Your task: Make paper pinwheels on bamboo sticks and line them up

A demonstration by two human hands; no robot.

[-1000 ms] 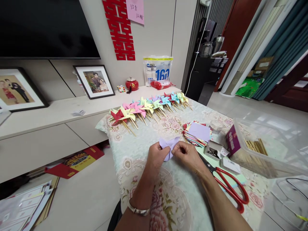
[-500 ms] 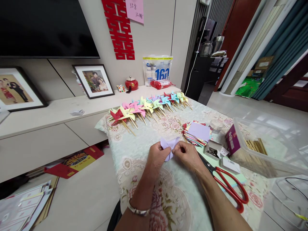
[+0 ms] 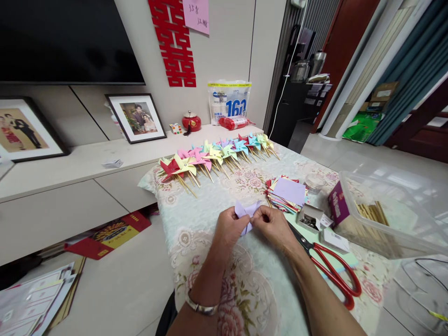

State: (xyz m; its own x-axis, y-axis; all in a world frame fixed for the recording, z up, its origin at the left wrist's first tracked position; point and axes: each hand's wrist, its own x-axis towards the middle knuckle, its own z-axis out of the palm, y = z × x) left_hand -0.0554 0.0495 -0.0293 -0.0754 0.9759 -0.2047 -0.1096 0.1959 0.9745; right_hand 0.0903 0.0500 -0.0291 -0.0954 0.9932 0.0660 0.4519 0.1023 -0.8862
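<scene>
A lavender paper pinwheel (image 3: 248,208), partly folded, is held between both hands above the flowered tablecloth. My left hand (image 3: 227,227) pinches its left side, thumb at the middle. Fingertips of my right hand (image 3: 271,226) are closed at the paper's centre and right side; whether they also hold a small pin is hidden. Right of my hands lie red-handled scissors (image 3: 332,268), under my right forearm's edge. Beyond them are a stack of coloured paper squares (image 3: 289,191) with a lavender one on top and an open small box of metal pins (image 3: 310,220).
Finished pinwheels (image 3: 215,154) on sticks lie in a row along the table's far edge. At right stand a clear plastic bin (image 3: 378,233) with wooden sticks, a round clear container (image 3: 315,183) and a small white box (image 3: 335,240). A low cabinet (image 3: 80,163) borders the table.
Both hands stay together at the lavender paper. My left hand and the paper have shifted very slightly to the right; nothing else has moved.
</scene>
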